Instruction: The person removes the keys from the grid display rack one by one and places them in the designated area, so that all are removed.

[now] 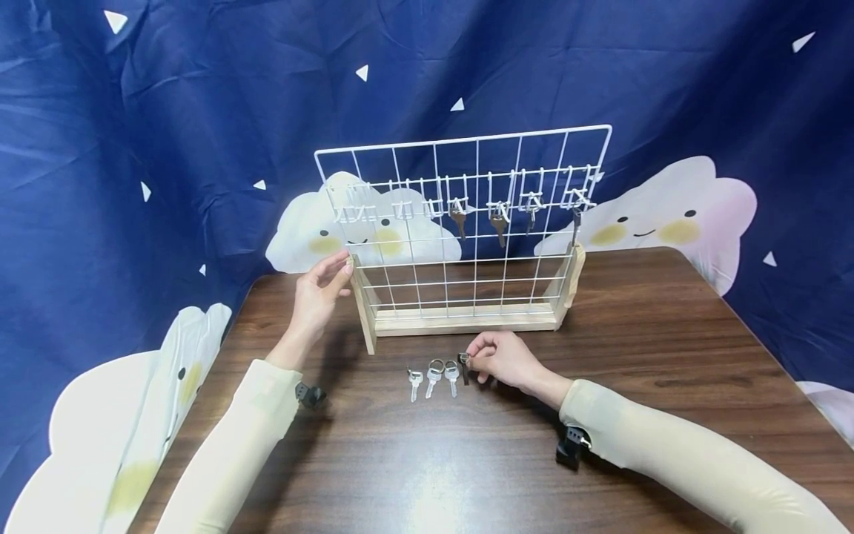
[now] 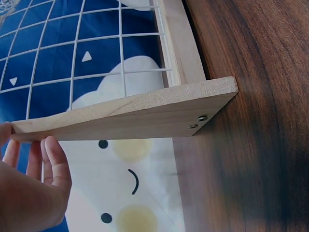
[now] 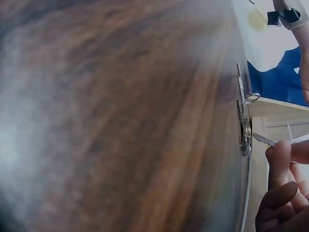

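My left hand (image 1: 316,293) grips the top end of the rack's left wooden side piece (image 1: 365,308); the left wrist view has its fingertips at the board's (image 2: 145,108) narrow end. Between thumb and fingers, my right hand (image 1: 503,361) pinches a dark-looking key (image 1: 465,368) low over the table. In the right wrist view, that key's (image 3: 263,139) blade pokes out past the fingertips. Just left of it lie three silver keys with rings: one key (image 1: 451,378), another (image 1: 433,380) and a third (image 1: 415,383).
A white wire grid (image 1: 457,285) stands in the wooden base (image 1: 467,324) behind the keys. White hooks (image 1: 403,208) line its upper part. Several keys hang from those toward the right, among them a brown key (image 1: 499,225). Behind the brown table (image 1: 667,348) hangs a blue curtain (image 1: 534,67).
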A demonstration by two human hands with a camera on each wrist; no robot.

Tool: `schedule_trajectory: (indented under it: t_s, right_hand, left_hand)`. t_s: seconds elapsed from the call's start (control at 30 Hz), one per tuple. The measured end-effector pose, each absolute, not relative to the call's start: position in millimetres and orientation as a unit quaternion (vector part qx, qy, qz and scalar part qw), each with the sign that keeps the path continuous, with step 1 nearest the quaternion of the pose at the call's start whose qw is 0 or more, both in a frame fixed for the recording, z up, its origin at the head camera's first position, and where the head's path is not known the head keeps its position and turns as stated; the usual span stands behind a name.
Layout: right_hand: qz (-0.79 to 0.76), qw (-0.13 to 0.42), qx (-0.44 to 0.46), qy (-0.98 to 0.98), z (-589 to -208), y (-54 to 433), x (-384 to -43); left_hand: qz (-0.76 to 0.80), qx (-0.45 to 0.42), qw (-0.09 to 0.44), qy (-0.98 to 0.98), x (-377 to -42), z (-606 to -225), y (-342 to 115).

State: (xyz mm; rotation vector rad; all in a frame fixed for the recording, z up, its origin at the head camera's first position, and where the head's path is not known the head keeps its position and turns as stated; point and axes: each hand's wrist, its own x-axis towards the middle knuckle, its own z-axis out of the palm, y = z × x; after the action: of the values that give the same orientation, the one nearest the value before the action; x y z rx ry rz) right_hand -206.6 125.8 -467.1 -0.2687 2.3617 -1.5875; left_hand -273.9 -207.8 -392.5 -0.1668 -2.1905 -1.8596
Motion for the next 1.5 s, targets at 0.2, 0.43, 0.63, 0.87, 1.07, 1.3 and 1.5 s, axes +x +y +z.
schedule_trajectory:
  t_s: [0.2,0.43,0.63,0.87,1.07,1.3,1.5]
  right_hand:
    - [-0.539,0.154,-0.099,0.822,-470.0,125.3,-204.8]
    - [-0.528,0.156,-0.105,0.828,-473.1,125.4,-207.2]
    - [-0.483,0.138,-0.109,0.858,-473.8,126.6,-209.9]
    - [-0.424,0.127,-0.119,0.889,-473.4,127.0,-212.0]
    - [-0.393,0.125,-0.117,0.904,-473.7,126.7,-213.7]
    - [-0.374,0.120,-0.117,0.912,-472.4,126.3,-213.9]
    - [-0.370,0.120,-0.116,0.914,-472.6,126.0,-213.6]
  left_hand:
    - [-0.642,-0.058,0.130,-0.753,-273.5,-392.6,-208.1]
    - [-0.643,-0.061,0.129,-0.753,-273.7,-392.7,-208.5]
    - [-0.641,-0.061,0.133,-0.754,-275.3,-394.0,-208.7]
    - [-0.640,-0.057,0.133,-0.755,-275.3,-393.5,-208.3]
    - [-0.644,-0.057,0.133,-0.752,-273.6,-392.4,-207.7]
    - [-0.640,-0.058,0.130,-0.755,-272.3,-390.4,-207.3]
    - [-0.643,-0.055,0.122,-0.754,-272.6,-389.3,-208.0]
